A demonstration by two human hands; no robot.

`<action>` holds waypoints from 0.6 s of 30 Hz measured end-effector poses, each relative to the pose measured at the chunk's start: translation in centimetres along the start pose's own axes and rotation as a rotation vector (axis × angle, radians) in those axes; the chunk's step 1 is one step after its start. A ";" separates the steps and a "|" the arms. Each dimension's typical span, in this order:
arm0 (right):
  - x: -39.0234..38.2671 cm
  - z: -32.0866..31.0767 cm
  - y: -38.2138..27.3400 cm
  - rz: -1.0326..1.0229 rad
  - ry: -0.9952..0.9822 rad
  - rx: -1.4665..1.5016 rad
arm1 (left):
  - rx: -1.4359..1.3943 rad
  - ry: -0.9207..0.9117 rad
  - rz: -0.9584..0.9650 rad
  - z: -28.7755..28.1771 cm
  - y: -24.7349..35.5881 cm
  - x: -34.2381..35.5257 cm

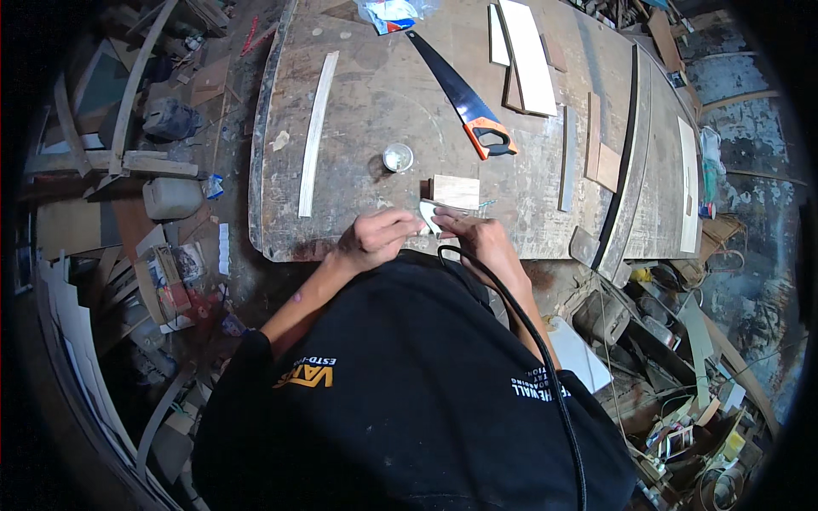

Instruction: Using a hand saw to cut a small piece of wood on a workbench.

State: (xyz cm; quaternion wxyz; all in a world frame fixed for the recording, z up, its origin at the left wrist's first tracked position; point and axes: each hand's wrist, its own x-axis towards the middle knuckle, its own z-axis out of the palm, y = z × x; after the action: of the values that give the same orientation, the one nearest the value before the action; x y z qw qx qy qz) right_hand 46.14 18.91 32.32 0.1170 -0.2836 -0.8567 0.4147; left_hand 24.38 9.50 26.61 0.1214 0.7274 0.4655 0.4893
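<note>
A small white curved piece [429,215] is held at the near edge of the worktable, close to my body. My right hand [484,241] grips it from the right, fingers pressed together on it. On the other side my left hand [379,235] is closed in a pinch, fingertips right beside the white piece; anything between them is too small to make out. Just beyond my fingers lies a pale wooden block [456,191]. A small clear cup [397,157] with whitish contents stands past my left hand.
A handsaw [464,102] with an orange and black handle lies farther across the worktable [366,128]. A thin pale wood strip [318,136] is at left; white boards [528,55] and several wood strips lie right. Scrap wood and containers crowd the floor. A black cable [532,324] crosses my right arm.
</note>
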 end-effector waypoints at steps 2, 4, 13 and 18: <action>0.0 -0.2 -0.4 0.006 0.032 0.038 | -0.033 0.008 -0.026 0.2 0.1 -0.3; -0.1 -0.6 -1.5 0.118 -0.105 -0.052 | 0.036 0.001 -0.010 -0.3 0.5 0.1; -0.3 0.5 -1.1 0.033 0.074 0.156 | -0.016 0.045 -0.064 0.2 0.6 0.2; -1.4 1.0 0.4 0.030 0.113 0.118 | -0.079 0.052 -0.144 1.5 1.3 -1.5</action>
State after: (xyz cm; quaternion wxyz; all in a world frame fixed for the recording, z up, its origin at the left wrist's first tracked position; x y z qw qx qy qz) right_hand 46.97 17.65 31.45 0.1753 -0.3118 -0.8185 0.4495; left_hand 26.24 8.01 25.80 0.1727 0.6736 0.5002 0.5160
